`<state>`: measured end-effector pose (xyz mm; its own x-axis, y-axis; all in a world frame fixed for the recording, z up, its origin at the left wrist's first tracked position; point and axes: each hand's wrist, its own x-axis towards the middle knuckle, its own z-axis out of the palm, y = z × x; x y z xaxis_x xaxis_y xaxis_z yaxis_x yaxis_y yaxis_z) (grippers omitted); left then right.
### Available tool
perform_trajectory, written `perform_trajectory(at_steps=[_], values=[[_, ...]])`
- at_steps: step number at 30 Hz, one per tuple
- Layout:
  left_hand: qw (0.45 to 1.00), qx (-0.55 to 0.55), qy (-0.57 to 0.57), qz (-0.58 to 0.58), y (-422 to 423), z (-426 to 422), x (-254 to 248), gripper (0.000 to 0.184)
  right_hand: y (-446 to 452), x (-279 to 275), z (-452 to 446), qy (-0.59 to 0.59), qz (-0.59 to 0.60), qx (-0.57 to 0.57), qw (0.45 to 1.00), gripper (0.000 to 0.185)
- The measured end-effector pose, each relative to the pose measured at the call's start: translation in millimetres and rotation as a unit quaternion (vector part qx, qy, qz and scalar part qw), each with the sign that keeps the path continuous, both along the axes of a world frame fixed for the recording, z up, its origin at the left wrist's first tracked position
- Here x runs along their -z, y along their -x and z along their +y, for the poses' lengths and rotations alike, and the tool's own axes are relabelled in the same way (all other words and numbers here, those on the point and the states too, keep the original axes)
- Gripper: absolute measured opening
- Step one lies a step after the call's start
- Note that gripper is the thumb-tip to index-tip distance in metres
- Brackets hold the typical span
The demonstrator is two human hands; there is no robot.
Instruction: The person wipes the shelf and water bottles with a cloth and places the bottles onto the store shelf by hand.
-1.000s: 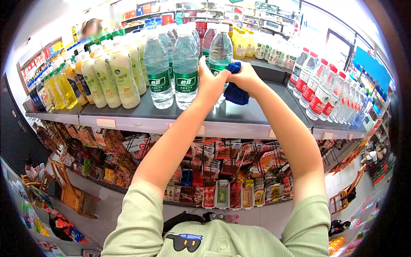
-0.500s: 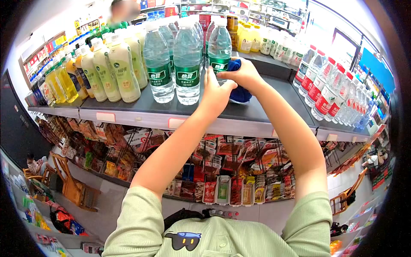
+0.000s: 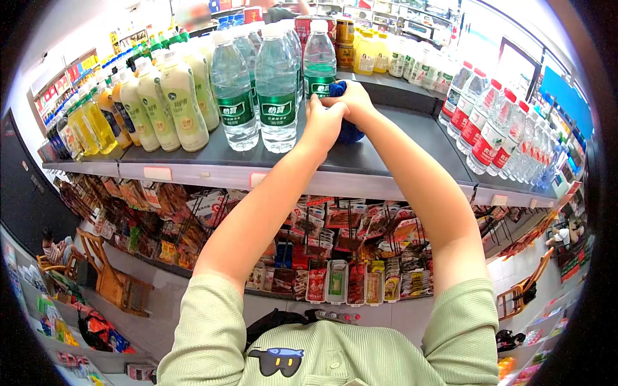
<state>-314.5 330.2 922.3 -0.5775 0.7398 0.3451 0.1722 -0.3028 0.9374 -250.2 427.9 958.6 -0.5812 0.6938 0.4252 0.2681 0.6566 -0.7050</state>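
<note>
Both my hands are together at the lower part of a green-labelled water bottle (image 3: 320, 61), which stands upright on the dark shelf (image 3: 399, 145). My left hand (image 3: 324, 122) has its fingers against the bottle's lower part; what its fingertips grip is partly hidden. My right hand (image 3: 353, 103) is closed on a dark blue cloth (image 3: 349, 133), which hangs beneath it beside the bottle. Two more green-labelled bottles, one (image 3: 277, 96) and another (image 3: 235, 103), stand to the left of my hands, with others behind them.
Pale green bottles (image 3: 183, 106) and yellow drinks (image 3: 96, 125) stand at the left. Red-labelled water bottles (image 3: 492, 138) line the right side. Yellow bottles (image 3: 365, 55) are behind. Packaged snacks (image 3: 347, 231) hang below the shelf edge. A person's arm (image 3: 283, 11) shows at the back.
Both hands and the cloth have shifted slightly left and up in view, along with the bottle at them. The person at the back has moved.
</note>
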Motion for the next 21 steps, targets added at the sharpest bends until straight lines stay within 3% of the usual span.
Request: perform_trajectory(at_steps=[3, 6, 15, 21], values=[[0.999, -0.009, -0.012, -0.033, 7, 14, 2, 0.04, 8, 1, 3, -0.034, -0.002, 0.036, 0.999, 0.039], [0.998, -0.051, -0.014, -0.03, 11, 23, 0, 0.04, 12, 3, 3, -0.059, -0.002, 0.066, 0.996, 0.036], [0.998, 0.003, -0.021, -0.063, 19, 37, -4, 0.037, 17, -2, -2, -0.027, -0.022, 0.104, 0.994, 0.044], [0.998, -0.022, -0.028, -0.053, 21, 40, -2, 0.037, 22, -1, 2, -0.025, -0.028, 0.122, 0.992, 0.047]])
